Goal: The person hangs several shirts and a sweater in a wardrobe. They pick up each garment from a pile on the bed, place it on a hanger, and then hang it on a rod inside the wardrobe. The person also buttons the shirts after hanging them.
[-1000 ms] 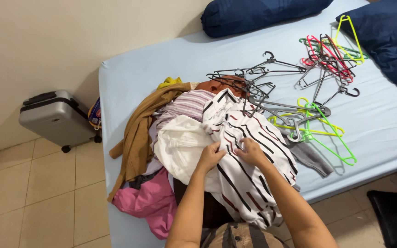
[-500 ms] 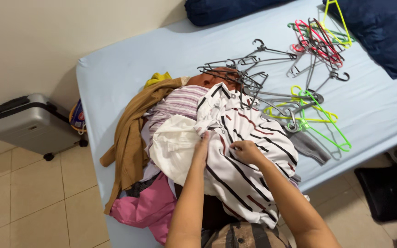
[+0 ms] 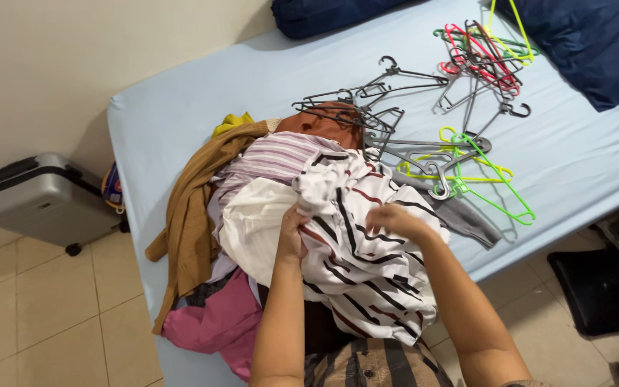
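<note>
A white shirt with black and red stripes (image 3: 367, 265) lies on top of a pile of clothes on the bed (image 3: 202, 93). My left hand (image 3: 294, 231) grips a bunched fold of this shirt near its upper part. My right hand (image 3: 394, 218) rests on the shirt's right side, fingers curled into the cloth. Under the shirt lie a plain white garment (image 3: 252, 222), a lilac striped top (image 3: 274, 158), a brown garment (image 3: 191, 208) and a pink one (image 3: 216, 322).
Several grey, green, yellow and red hangers (image 3: 431, 136) lie tangled on the light-blue sheet to the right of the pile. Dark blue pillows (image 3: 589, 43) sit at the far end. A grey suitcase (image 3: 44, 201) stands on the tiled floor at the left.
My left hand has gathered the striped shirt's cloth and lifted it into a bunch. My right hand has shifted a little to the right on the shirt. The view has moved.
</note>
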